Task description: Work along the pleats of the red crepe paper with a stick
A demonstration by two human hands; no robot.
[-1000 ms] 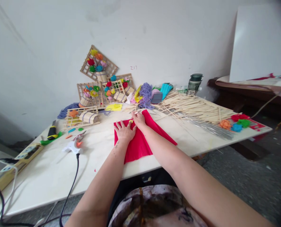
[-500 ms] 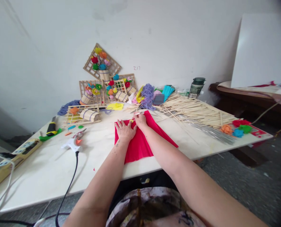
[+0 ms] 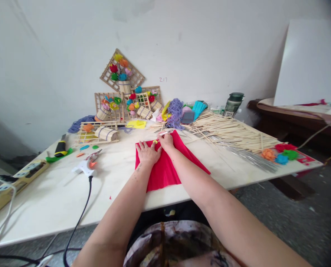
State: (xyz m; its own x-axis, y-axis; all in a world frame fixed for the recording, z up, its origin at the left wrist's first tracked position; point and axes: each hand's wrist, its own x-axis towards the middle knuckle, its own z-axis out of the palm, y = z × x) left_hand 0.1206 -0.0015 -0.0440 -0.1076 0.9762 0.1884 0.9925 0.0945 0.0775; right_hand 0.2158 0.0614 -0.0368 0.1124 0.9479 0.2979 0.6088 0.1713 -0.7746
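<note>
A sheet of red crepe paper (image 3: 164,174) lies spread near the table's front edge. My left hand (image 3: 148,154) rests flat on its upper left part, fingers spread. Beside the left thumb is a small yellow piece (image 3: 155,141), pressed against the red paper. My right hand (image 3: 166,141) is closed around a slim whitish pen (image 3: 166,132), close to the yellow piece at the paper's top edge. The pen's tip is too small to make out. My right forearm crosses over the paper and hides part of it.
On the left are a white glue gun (image 3: 84,167) with its cord, a utility knife (image 3: 61,147) and a power strip (image 3: 23,174). Lattice frames with paper flowers (image 3: 122,68) stand behind. Bamboo sticks (image 3: 232,129), metal wires (image 3: 251,159) and a dark green bottle (image 3: 233,104) occupy the right.
The camera view has shifted slightly. My right hand stays by the yellow piece, with the pen at a slightly different angle; the left hand stays flat on the paper.
</note>
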